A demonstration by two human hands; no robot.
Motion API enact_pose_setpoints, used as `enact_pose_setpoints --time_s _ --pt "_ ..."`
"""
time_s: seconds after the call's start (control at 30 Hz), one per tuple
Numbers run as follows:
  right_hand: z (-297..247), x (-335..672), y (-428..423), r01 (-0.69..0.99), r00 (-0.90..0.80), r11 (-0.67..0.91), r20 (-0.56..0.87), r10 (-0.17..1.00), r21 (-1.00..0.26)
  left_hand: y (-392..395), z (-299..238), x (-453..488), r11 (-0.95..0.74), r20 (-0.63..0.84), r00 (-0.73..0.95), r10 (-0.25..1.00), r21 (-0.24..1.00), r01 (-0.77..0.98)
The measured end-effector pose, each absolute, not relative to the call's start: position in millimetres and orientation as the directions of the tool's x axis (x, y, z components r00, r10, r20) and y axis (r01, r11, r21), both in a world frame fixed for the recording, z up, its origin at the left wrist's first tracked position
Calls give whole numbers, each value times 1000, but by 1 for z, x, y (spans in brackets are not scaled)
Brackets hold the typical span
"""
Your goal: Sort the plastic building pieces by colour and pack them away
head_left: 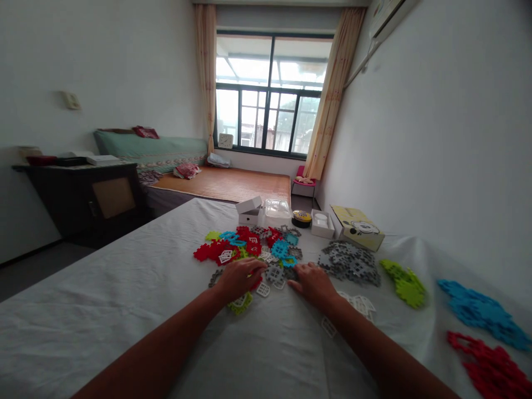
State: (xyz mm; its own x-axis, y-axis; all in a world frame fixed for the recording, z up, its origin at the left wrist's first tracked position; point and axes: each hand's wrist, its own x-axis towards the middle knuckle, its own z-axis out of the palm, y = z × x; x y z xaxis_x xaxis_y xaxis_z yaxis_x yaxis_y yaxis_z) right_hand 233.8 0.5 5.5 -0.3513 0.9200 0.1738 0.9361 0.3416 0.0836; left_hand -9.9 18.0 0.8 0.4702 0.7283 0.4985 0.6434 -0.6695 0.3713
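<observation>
A mixed heap of flat plastic building tiles (253,249), red, blue, green, grey and white, lies on the white sheet (124,299). My left hand (239,277) rests on the near edge of the heap, fingers curled over some tiles; what it grips is hidden. My right hand (312,282) lies palm down beside it, fingertips touching grey and white tiles, fingers together. Sorted piles lie to the right: grey (350,263), green (405,282), blue (482,313), red (492,368).
Behind the heap stand a small white box (248,210), a clear plastic tub (275,211), a round yellow-and-black tin (301,218), a white tray (322,223) and a yellow cartoon box (357,227). A dark cabinet (89,199) and a bed (220,185) lie beyond.
</observation>
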Motion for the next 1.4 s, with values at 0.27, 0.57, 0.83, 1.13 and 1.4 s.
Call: enact_pose_setpoints --time_s 0.27,0.57,0.83,1.13,1.4 --pt "13 257 -1 951 -309 290 356 882 107 21 -2 -10 -698 494 521 696 298 651" --pt "29 401 55 982 176 -118 502 847 -146 18 1 -10 -695 498 521 694 272 666" --pt "25 310 39 953 -280 302 414 866 12 18 0 -10 -698 469 548 693 244 674" --pt "8 232 26 869 -495 469 244 834 158 22 -4 -13 -693 492 530 690 239 680" --pt "26 249 -2 906 -421 402 393 818 132 26 -5 -15 -713 475 567 673 212 668"
